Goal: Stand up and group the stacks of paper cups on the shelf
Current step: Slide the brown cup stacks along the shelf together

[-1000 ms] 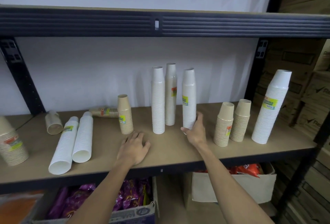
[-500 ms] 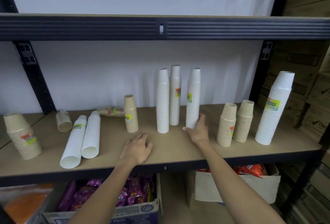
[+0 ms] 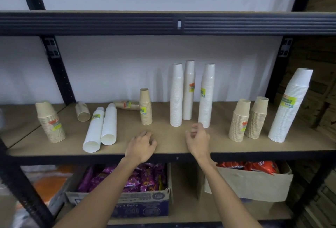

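Note:
Three tall white cup stacks (image 3: 189,93) stand upright mid-shelf. My right hand (image 3: 198,140) hovers just in front of the rightmost one, fingers loosely curled, holding nothing. My left hand (image 3: 141,146) rests on the wooden shelf (image 3: 169,144) near its front edge. Two long white stacks (image 3: 101,127) lie on their sides at the left. A small brown stack (image 3: 145,109) stands upright, with a brown stack (image 3: 125,105) lying behind it. Another short brown stack (image 3: 82,111) lies toppled at the back left.
An upright brown stack (image 3: 51,122) stands far left. Two brown stacks (image 3: 248,118) and a wide white stack (image 3: 289,106) stand at the right. The upper shelf beam (image 3: 163,23) runs overhead. Boxes of snack packets (image 3: 127,187) sit on the shelf below.
My right hand has let go of the base of the rightmost tall white stack and drawn back toward the shelf's front. The left hand has stayed put.

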{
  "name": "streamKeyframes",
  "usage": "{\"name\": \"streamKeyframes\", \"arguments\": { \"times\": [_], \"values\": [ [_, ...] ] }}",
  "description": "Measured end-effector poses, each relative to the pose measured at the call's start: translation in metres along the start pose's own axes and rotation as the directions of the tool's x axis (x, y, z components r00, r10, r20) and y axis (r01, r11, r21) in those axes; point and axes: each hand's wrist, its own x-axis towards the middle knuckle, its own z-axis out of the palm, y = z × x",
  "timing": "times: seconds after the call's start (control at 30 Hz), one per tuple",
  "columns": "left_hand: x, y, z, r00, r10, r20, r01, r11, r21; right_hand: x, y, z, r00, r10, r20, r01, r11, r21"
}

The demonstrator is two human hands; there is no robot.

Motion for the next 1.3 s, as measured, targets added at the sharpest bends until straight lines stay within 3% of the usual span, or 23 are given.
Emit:
{"name": "streamKeyframes", "arguments": {
  "times": [0.2, 0.33, 0.67, 0.87, 1.07, 1.17, 1.3],
  "values": [
    [-0.021, -0.029, -0.007, 0.999, 0.008, -0.053, -0.003, 0.996, 0.092, -0.016, -0.035, 0.055, 0.949, -0.099, 0.298, 0.091, 0.995, 0.042],
    [-0.023, -0.041, -0.008, 0.999, -0.012, -0.03, 0.015, 0.994, 0.104, -0.004, -0.054, 0.097, 0.922, -0.078, 0.38, 0.09, 0.996, -0.013],
    [-0.019, -0.045, -0.002, 0.999, 0.015, -0.03, -0.011, 0.992, 0.126, 0.036, -0.068, 0.157, 0.967, 0.0, 0.254, 0.076, 0.954, -0.289],
    [-0.015, -0.047, -0.002, 1.0, 0.006, 0.013, -0.008, 0.992, 0.125, 0.046, -0.062, 0.153, 0.985, 0.028, 0.171, 0.028, 0.949, -0.313],
    [-0.007, -0.054, -0.006, 0.996, 0.021, 0.092, -0.031, 0.994, 0.102, 0.039, -0.062, 0.14, 0.969, 0.078, 0.234, -0.025, 0.975, -0.222],
    [-0.019, -0.05, 0.0, 0.994, 0.018, -0.106, -0.008, 0.995, 0.101, 0.022, -0.064, 0.127, 0.977, 0.017, 0.214, 0.007, 0.994, -0.11],
    [-0.04, -0.05, 0.014, 0.938, 0.016, -0.347, 0.03, 0.991, 0.127, 0.012, -0.086, 0.132, 0.939, -0.169, 0.299, 0.195, 0.979, -0.058]
  ]
}}
